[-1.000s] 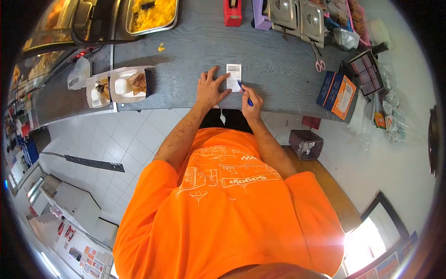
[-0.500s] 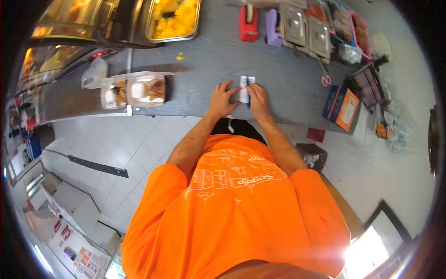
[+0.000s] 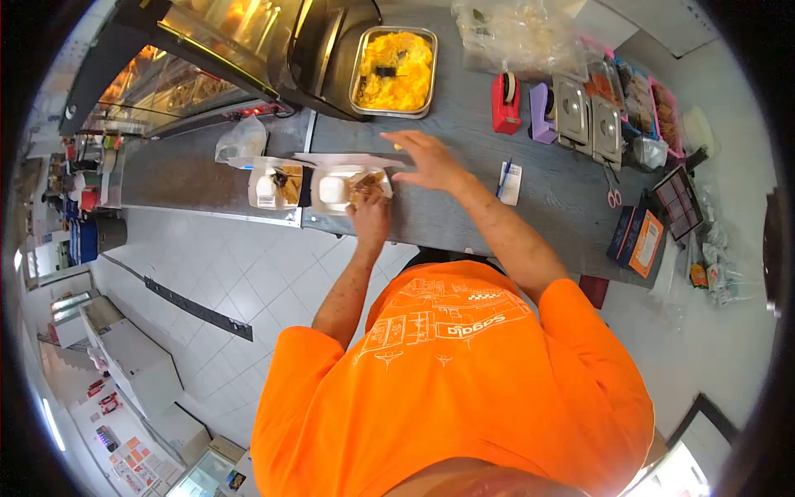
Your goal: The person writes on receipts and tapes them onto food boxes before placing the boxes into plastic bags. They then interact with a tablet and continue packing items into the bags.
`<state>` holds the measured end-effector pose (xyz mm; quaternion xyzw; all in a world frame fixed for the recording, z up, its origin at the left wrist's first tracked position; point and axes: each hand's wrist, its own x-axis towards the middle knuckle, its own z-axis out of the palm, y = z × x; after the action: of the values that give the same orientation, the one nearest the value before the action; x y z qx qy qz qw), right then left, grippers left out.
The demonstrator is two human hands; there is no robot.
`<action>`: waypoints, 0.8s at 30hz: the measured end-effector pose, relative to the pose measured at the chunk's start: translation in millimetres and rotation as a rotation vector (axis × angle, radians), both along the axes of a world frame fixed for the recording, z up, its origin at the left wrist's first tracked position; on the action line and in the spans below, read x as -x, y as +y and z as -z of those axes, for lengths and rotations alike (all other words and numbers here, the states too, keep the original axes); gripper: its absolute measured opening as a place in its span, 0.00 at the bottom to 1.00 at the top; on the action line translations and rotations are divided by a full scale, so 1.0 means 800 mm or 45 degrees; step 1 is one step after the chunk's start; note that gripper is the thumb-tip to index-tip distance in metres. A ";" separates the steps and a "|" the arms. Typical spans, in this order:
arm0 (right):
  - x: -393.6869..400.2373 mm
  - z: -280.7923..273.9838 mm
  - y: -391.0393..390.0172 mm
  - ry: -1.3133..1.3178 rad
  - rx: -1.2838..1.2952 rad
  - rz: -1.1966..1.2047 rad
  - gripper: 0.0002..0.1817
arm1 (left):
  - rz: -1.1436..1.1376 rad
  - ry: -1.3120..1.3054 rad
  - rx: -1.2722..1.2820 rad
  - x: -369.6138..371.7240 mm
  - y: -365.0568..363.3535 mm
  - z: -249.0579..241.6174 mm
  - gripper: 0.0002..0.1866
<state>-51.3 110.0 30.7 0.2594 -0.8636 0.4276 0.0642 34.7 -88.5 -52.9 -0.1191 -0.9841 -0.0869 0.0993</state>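
Observation:
A food box (image 3: pixel 325 205) with its lid folded back sits on the grey counter; it holds white rice (image 3: pixel 334 190) and brown pieces of food. My left hand (image 3: pixel 372 219) is at its near right corner, fingers curled over the rim by the food. My right hand (image 3: pixel 432 162) hovers right of the box, palm down, fingers spread, holding nothing. Left of that box is a second open food box (image 3: pixel 258 200) with similar food. A blue pen (image 3: pixel 503 179) lies along a white slip of paper (image 3: pixel 512 187) to the right of my hands.
A metal tray (image 3: pixel 356 102) of yellow food stands at the back beside a lit display case (image 3: pixel 199 58). A red tape dispenser (image 3: pixel 506 103), lidded metal containers (image 3: pixel 571 116), scissors (image 3: pixel 614 197) and an orange-and-blue box (image 3: pixel 644 243) line the right side. A plastic bag (image 3: pixel 241 141) lies behind the boxes.
Both hands have left the paper slip and pen and moved left to the food box. The pen now lies released on the slip. The view has shifted left.

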 end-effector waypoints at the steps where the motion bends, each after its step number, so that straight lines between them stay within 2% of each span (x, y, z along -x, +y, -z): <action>1: 0.005 -0.004 -0.011 -0.058 -0.083 -0.103 0.31 | 0.004 0.005 -0.009 -0.001 0.013 -0.001 0.08; 2: 0.005 -0.001 -0.019 -0.056 -0.093 -0.096 0.31 | 0.067 -0.041 -0.069 -0.003 0.025 0.001 0.08; 4: 0.001 0.008 -0.027 -0.139 -0.739 -0.087 0.29 | 0.151 -0.087 -0.228 -0.007 0.044 -0.008 0.08; 5: -0.007 0.007 -0.022 -0.142 -0.752 -0.069 0.29 | 0.169 -0.084 -0.240 -0.008 0.043 -0.021 0.08; 7: -0.043 0.002 -0.006 -0.265 -1.020 -0.202 0.27 | 0.175 0.022 -0.541 -0.015 0.024 -0.047 0.07; 8: -0.065 0.010 0.001 -0.273 -1.027 -0.183 0.27 | 0.070 0.051 -0.657 -0.019 0.006 -0.053 0.10; 10: -0.116 0.046 0.004 -0.120 -0.998 -0.049 0.30 | -0.117 -0.038 -0.666 -0.004 -0.030 -0.054 0.20; 11: -0.133 0.057 0.001 -0.131 -1.002 -0.035 0.30 | -0.102 -0.046 -0.671 0.006 -0.037 -0.049 0.20; 13: -0.154 0.072 -0.005 -0.021 -0.856 0.101 0.31 | -0.181 0.093 -0.319 0.027 -0.047 -0.019 0.29; 14: -0.158 0.075 -0.009 -0.160 -0.690 0.140 0.33 | -0.213 0.107 -0.128 0.028 -0.058 0.021 0.32; 15: -0.160 0.089 -0.019 -0.178 -0.692 0.153 0.33 | -0.197 0.092 -0.130 0.026 -0.063 0.027 0.32; 17: -0.155 0.120 -0.040 -0.421 0.111 0.830 0.28 | -0.298 -0.699 -0.966 0.023 -0.067 0.038 0.31; 18: -0.143 0.099 -0.041 -0.430 0.110 0.860 0.28 | -0.228 -0.555 -1.106 0.016 -0.060 0.044 0.27; 20: -0.121 0.063 -0.030 -1.129 0.315 0.830 0.24 | -0.230 -0.638 -1.142 0.006 -0.056 0.038 0.25; 21: -0.123 0.086 -0.032 -1.132 0.318 0.856 0.24 | -0.257 -0.691 -1.181 0.005 -0.051 0.032 0.22; 22: -0.127 0.123 -0.037 -0.878 0.249 0.998 0.23 | -0.265 -0.683 -1.290 0.006 -0.054 0.047 0.20; 23: -0.124 0.129 -0.039 -0.617 0.175 1.127 0.22 | -0.245 -0.691 -1.288 0.009 -0.056 0.042 0.20; 24: -0.120 0.135 -0.031 -0.612 0.175 1.142 0.22 | -0.222 -0.700 -1.265 0.010 -0.060 0.036 0.19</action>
<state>44.6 85.2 -77.4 -0.2469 -0.8502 0.4614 0.0579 27.1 -136.3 -81.6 0.0506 -0.8210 -0.5581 -0.1094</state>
